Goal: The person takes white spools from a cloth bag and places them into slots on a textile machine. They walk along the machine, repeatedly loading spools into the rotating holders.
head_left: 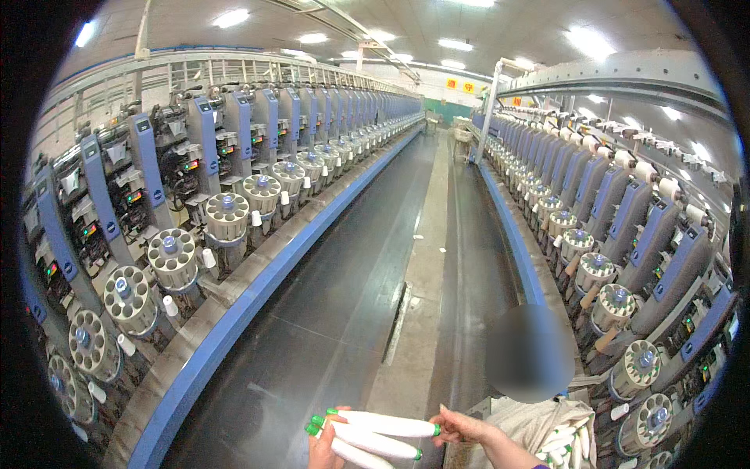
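At the lower middle of the head view, my left hand (pixel 324 447) is closed round a bunch of white yarn bobbins (pixel 383 443) with green ends. They fan out to the right, and three show. My right hand (pixel 462 427) is at the right end of the uppermost bobbin (pixel 387 423), its curled fingers at the green tip. Beside my right forearm stands a container lined with pale cloth (pixel 508 422), holding several more white bobbins with green ends (pixel 566 447).
Long rows of blue-panelled winding machines line both sides, with round multi-hole bobbin magazines (pixel 173 258) on the left and more magazines (pixel 613 305) on the right. Blue rails (pixel 258 305) edge the dark aisle floor (pixel 336 313). A blurred patch (pixel 531 352) covers part of the right rail.
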A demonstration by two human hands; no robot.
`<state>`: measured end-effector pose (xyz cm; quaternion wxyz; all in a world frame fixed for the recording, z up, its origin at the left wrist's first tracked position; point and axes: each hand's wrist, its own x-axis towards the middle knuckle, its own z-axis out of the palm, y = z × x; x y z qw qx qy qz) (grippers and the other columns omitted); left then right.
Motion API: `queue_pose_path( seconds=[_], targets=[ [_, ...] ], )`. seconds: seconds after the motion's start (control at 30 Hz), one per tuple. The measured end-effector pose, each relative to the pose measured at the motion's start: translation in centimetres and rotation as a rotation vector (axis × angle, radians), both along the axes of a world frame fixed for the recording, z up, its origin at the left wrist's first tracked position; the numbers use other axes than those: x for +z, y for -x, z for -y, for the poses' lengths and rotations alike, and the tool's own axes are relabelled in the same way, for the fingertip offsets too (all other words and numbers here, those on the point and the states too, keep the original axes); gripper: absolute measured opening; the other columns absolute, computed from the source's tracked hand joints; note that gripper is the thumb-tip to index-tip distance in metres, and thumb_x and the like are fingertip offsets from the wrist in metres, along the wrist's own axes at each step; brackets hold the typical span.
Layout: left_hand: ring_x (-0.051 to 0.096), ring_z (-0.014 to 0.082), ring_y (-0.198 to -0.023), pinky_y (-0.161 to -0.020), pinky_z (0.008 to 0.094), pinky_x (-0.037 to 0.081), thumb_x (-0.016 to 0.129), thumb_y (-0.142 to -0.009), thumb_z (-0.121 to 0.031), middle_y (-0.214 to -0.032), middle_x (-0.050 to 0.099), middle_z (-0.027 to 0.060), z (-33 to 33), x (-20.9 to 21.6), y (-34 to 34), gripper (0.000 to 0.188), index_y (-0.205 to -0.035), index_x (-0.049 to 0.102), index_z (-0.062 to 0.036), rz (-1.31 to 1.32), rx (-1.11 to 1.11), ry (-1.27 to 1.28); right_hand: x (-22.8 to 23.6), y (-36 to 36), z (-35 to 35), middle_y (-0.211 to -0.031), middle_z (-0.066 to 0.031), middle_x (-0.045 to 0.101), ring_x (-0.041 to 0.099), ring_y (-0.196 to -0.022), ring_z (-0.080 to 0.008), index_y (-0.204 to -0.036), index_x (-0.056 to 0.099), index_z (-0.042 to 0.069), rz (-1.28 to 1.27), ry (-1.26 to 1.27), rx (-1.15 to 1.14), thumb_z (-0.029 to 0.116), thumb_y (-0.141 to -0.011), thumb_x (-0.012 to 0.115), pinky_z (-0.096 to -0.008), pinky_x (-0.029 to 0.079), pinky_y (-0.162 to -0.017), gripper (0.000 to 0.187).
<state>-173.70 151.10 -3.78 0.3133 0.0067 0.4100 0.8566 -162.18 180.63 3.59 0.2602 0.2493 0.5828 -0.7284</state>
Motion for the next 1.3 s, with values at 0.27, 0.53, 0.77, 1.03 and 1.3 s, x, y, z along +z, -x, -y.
queue_pose_path(
  seconds=[0.27, 0.53, 0.77, 1.03, 1.3],
  targets=[
    [0.052, 0.0217, -0.112, -0.099, 0.0383, 0.040, 0.049, -0.098, -0.039, -0.116, 0.056, 0.0083, -7.4, 3.0, 18.5, 0.039, -0.118, 0.055, -0.0056, -0.068, 0.043, -0.005, 2.0, 18.6, -7.4, -0.063, 0.0058, 0.043, 0.037, -0.061, -0.0053, -0.074, 0.057, 0.009, -0.328, -0.430, 0.173, 0.048, -0.093, 0.056, -0.0241, 0.031, -0.054, 0.043],
    [0.052, 0.0218, -0.113, -0.095, 0.0364, 0.042, 0.051, -0.098, -0.032, -0.126, 0.053, 0.0108, -15.6, 2.4, 37.3, 0.035, -0.118, 0.054, -0.0037, -0.310, 0.005, 0.048, 0.4, 34.6, -12.1, -0.059, 0.0034, 0.047, 0.042, -0.058, -0.0062, -0.074, 0.059, 0.006, -0.325, -0.740, 0.022, 0.042, -0.092, 0.059, -0.0261, 0.036, -0.052, 0.040],
    [0.055, 0.0209, -0.107, -0.091, 0.0358, 0.044, 0.050, -0.097, -0.026, -0.117, 0.059, 0.0122, -25.0, 6.2, 57.7, 0.030, -0.110, 0.058, -0.0008, -0.254, -0.058, -0.058, -1.7, 44.7, -19.5, -0.067, -0.0003, 0.055, 0.051, -0.061, -0.0109, -0.086, 0.062, 0.006, -0.127, -0.655, -0.460, 0.038, -0.094, 0.056, -0.0281, 0.042, -0.055, 0.033],
    [0.058, 0.0184, -0.100, -0.085, 0.0351, 0.047, 0.050, -0.098, -0.025, -0.109, 0.061, 0.0088, -41.0, 5.2, 72.9, 0.032, -0.120, 0.057, -0.0036, -0.857, -0.254, 0.214, -1.4, 61.1, -24.1, -0.097, -0.0043, 0.065, 0.060, -0.087, -0.0126, -0.120, 0.059, 0.002, -0.429, -0.256, -0.796, 0.034, -0.092, 0.062, -0.0268, 0.048, -0.072, 0.043],
    [0.057, 0.0232, -0.102, -0.090, 0.0380, 0.047, 0.048, -0.099, -0.034, -0.111, 0.059, 0.0110, -57.0, 6.2, 89.6, 0.037, -0.119, 0.056, -0.0042, -0.019, -0.311, -0.210, 3.5, 81.2, -40.5, -0.059, 0.0077, 0.043, 0.035, -0.046, -0.0039, -0.097, 0.061, 0.007, -0.129, -0.033, -0.413, 0.036, -0.096, 0.054, -0.0210, 0.026, -0.040, 0.030]
  ],
)
